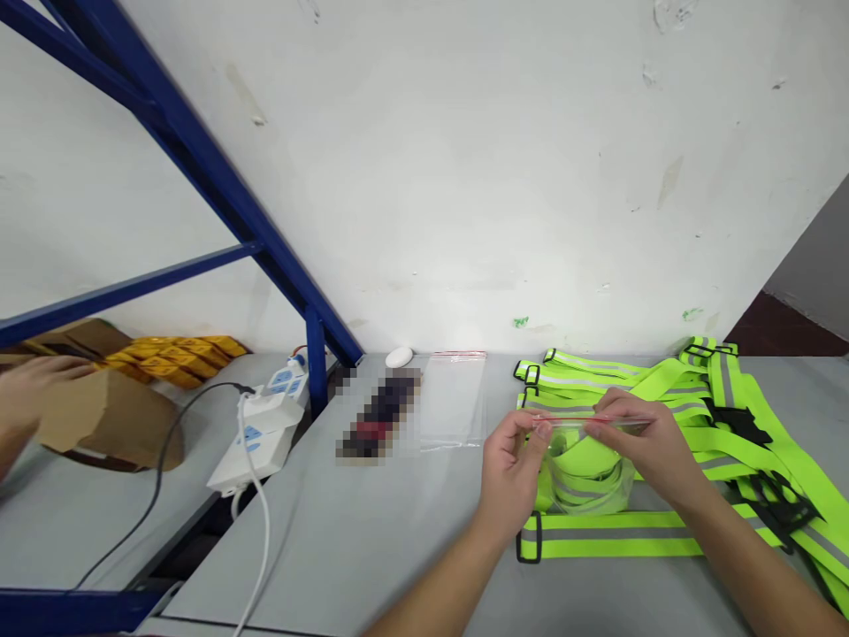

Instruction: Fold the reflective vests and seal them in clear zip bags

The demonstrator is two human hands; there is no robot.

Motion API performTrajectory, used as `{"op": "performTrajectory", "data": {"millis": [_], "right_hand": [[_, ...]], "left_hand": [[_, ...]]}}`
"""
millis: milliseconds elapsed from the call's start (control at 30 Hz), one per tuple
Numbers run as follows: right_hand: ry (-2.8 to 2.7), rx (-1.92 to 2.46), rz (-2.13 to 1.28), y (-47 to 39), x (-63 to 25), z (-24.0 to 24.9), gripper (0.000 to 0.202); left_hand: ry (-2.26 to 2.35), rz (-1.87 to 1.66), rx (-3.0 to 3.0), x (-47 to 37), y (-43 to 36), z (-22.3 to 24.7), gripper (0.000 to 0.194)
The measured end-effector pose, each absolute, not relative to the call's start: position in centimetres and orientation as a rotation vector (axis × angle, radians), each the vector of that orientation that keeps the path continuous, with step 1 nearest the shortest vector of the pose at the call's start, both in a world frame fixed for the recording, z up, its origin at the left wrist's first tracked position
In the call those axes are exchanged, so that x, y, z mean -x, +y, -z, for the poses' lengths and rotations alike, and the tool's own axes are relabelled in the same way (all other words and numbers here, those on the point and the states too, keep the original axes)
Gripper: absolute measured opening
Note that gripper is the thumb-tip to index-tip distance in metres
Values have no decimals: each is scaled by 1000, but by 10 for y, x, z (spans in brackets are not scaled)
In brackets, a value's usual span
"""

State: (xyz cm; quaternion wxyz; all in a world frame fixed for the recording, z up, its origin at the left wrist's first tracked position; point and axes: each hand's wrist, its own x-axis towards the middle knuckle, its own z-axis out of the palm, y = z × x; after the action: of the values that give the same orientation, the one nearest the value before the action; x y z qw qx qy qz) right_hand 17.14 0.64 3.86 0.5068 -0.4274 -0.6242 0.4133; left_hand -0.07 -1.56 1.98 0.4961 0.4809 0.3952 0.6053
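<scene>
A clear zip bag (627, 495) hangs between my hands, its red-lined zip edge uppermost. Inside lies a coiled neon-yellow reflective strap (584, 469). My left hand (514, 469) pinches the zip edge at its left end, thumb against fingers. Farther right along that same edge, my right hand (637, 438) grips with thumb and fingers. Below and behind the bag spread several more neon-yellow reflective straps (616, 533) with grey stripes and black buckles (739, 425).
Clear zip bags (455, 398) lie left of the straps, near a white oval object (399, 357) and a pixelated item (381, 416). Power strips (265, 433) with cables stand by a blue frame (317, 354). At far left, another person's hand (40, 389) is at a cardboard box (112, 420).
</scene>
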Motion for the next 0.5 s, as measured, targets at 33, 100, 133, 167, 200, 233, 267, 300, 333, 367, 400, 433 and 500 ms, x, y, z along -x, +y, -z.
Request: {"op": "performTrajectory", "data": {"millis": [33,100,133,167,200,233,267,300,333,367,400,433,500], "right_hand": [[-1505,1034,-997,7,-172,-38,14],[-1509,1035,-1008,8,-173,-37,15],[-1508,1036,-1017,8,-174,-37,15],[-1505,1037,-1026,8,-174,-37,15],[-1502,1038,-1033,8,-174,-37,15],[-1496,1041,-1037,8,-173,-36,16],[-1491,1045,-1039,8,-173,-36,16],[-1486,1051,-1038,8,-173,-36,16],[-1483,1057,-1035,8,-173,-36,16],[-1483,1061,-1030,8,-173,-36,16],[-1486,1061,-1026,8,-173,-37,16],[-1496,1058,-1022,8,-173,-38,16],[-1532,1054,-1029,9,-175,-41,18]], "left_hand": [[958,-1476,-1159,1,-15,-20,21],[953,-1484,-1164,2,-15,-21,20],[954,-1492,-1165,2,-15,-21,20],[956,-1495,-1165,2,-15,-21,20],[955,-1488,-1166,3,-14,-21,19],[956,-1474,-1164,3,-14,-21,19],[960,-1457,-1161,3,-13,-21,19],[964,-1445,-1164,4,-13,-21,20],[966,-1441,-1177,4,-13,-21,21],[965,-1445,-1203,5,-13,-22,22],[961,-1460,-1239,5,-13,-23,23],[956,-1481,-1274,6,-13,-24,24],[951,-1508,-1303,7,-12,-25,25]]}}
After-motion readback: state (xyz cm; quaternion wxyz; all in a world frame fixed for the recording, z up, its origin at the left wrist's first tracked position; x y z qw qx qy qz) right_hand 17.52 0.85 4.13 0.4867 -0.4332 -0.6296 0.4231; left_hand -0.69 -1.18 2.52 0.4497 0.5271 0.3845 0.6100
